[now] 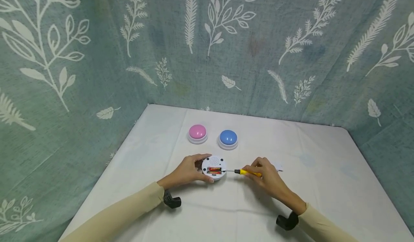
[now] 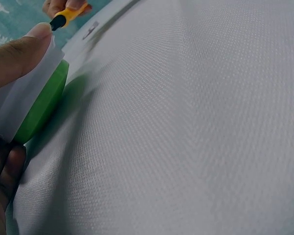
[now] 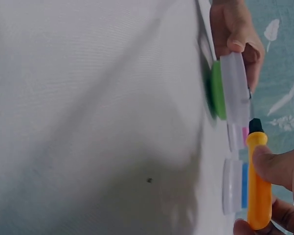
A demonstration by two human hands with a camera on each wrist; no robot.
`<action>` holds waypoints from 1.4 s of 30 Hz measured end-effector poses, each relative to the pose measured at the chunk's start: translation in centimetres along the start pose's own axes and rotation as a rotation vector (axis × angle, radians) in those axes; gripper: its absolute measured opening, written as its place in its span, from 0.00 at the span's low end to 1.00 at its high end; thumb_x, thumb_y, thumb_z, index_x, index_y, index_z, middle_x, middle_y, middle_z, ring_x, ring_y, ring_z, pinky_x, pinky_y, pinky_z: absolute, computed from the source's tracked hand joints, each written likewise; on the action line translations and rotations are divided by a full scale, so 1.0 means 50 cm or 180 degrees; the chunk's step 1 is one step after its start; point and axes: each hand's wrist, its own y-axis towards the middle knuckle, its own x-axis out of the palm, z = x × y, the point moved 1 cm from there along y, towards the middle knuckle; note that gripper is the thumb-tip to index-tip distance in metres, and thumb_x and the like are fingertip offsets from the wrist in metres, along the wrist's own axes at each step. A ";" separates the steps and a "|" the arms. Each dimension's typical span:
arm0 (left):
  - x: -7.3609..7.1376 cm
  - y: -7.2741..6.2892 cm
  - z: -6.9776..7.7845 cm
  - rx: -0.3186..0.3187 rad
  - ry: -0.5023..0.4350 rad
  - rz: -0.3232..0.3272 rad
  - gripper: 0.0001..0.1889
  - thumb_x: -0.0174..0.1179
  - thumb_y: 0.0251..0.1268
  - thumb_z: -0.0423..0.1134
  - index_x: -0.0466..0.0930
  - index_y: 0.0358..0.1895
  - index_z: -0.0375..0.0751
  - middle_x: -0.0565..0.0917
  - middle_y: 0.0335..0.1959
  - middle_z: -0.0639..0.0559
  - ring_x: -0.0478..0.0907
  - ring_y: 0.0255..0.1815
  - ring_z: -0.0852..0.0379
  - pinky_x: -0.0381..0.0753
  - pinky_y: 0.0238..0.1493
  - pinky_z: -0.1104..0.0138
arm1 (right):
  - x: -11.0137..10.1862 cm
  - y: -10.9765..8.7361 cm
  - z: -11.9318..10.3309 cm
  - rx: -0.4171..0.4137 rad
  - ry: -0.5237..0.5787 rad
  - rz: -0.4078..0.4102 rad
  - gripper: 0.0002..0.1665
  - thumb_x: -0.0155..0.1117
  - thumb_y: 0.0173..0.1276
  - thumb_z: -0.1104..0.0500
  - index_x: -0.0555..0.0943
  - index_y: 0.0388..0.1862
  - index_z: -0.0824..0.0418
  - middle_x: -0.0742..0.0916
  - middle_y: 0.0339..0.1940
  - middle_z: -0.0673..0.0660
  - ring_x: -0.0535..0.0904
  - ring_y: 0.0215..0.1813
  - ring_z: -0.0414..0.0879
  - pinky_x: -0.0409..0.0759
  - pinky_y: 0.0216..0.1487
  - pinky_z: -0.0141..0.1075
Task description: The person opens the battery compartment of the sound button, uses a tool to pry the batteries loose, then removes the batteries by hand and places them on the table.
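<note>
A round white push button (image 1: 214,160) is turned upside down, its green dome (image 3: 217,91) facing the table. My left hand (image 1: 187,170) grips it by the rim, thumb on the near side and fingers on the far side. In its uncovered battery compartment lie two red-and-black batteries (image 1: 214,169). My right hand (image 1: 267,175) pinches the yellow handle of a screwdriver (image 3: 259,191) with a black collar. The screwdriver's metal shaft points left, and its tip meets the right end of the batteries, at the compartment's edge.
Behind the held button stand a pink-domed button (image 1: 197,132) and a blue-domed button (image 1: 228,138), both upright on the white-covered table (image 1: 323,163). Just past my right hand lies a small white piece (image 1: 278,167), partly hidden. A leaf-patterned green cloth (image 1: 245,87) hangs behind.
</note>
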 end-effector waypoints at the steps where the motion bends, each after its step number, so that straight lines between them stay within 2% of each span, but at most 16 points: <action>1: 0.000 -0.001 0.000 -0.0002 0.0026 0.0005 0.51 0.86 0.39 0.55 0.75 0.72 0.47 0.82 0.60 0.56 0.79 0.53 0.60 0.79 0.57 0.65 | -0.003 0.001 -0.002 -0.0053 -0.0015 0.0007 0.16 0.80 0.61 0.63 0.92 0.49 0.53 0.77 0.35 0.43 0.66 0.38 0.41 0.69 0.36 0.34; 4: 0.001 0.000 0.002 -0.0009 0.0055 0.0006 0.51 0.86 0.39 0.55 0.74 0.72 0.47 0.81 0.60 0.56 0.79 0.53 0.60 0.79 0.57 0.66 | -0.015 0.006 -0.009 -0.0193 -0.0075 0.0034 0.16 0.80 0.60 0.64 0.92 0.48 0.54 0.77 0.34 0.44 0.65 0.37 0.41 0.68 0.35 0.33; 9: 0.002 0.001 0.007 -0.0032 -0.0013 -0.0017 0.51 0.86 0.40 0.53 0.74 0.73 0.45 0.81 0.60 0.56 0.80 0.53 0.59 0.80 0.57 0.66 | -0.030 0.017 -0.018 -0.0237 -0.0205 -0.0034 0.15 0.80 0.61 0.63 0.92 0.48 0.54 0.76 0.34 0.44 0.63 0.37 0.41 0.67 0.35 0.33; 17: 0.001 0.007 0.000 -0.0058 0.0087 0.0025 0.51 0.86 0.39 0.55 0.75 0.72 0.48 0.82 0.59 0.57 0.80 0.51 0.60 0.79 0.56 0.64 | -0.043 0.037 -0.027 -0.0398 -0.0296 -0.0033 0.13 0.79 0.61 0.64 0.92 0.45 0.55 0.76 0.34 0.47 0.62 0.36 0.43 0.66 0.34 0.34; 27: 0.004 0.000 -0.002 -0.0107 0.0032 0.0021 0.52 0.86 0.38 0.56 0.74 0.73 0.51 0.83 0.56 0.59 0.80 0.50 0.59 0.80 0.52 0.65 | -0.008 0.015 -0.008 0.0038 -0.0040 -0.0033 0.14 0.78 0.63 0.63 0.92 0.49 0.54 0.78 0.35 0.45 0.67 0.39 0.42 0.68 0.37 0.36; 35: 0.002 -0.001 -0.001 -0.0087 0.0032 0.0037 0.51 0.86 0.38 0.56 0.74 0.73 0.51 0.82 0.59 0.58 0.80 0.52 0.60 0.79 0.56 0.64 | 0.004 0.002 -0.002 0.0177 0.0024 0.0033 0.16 0.79 0.62 0.63 0.92 0.49 0.51 0.79 0.36 0.45 0.68 0.40 0.43 0.69 0.39 0.37; 42: 0.002 -0.001 0.001 -0.0092 -0.0010 0.0019 0.52 0.86 0.38 0.56 0.73 0.73 0.51 0.82 0.57 0.57 0.80 0.50 0.59 0.80 0.53 0.63 | 0.007 -0.001 -0.003 0.0255 0.0020 -0.0014 0.16 0.78 0.62 0.64 0.92 0.49 0.51 0.79 0.37 0.46 0.70 0.42 0.44 0.72 0.41 0.38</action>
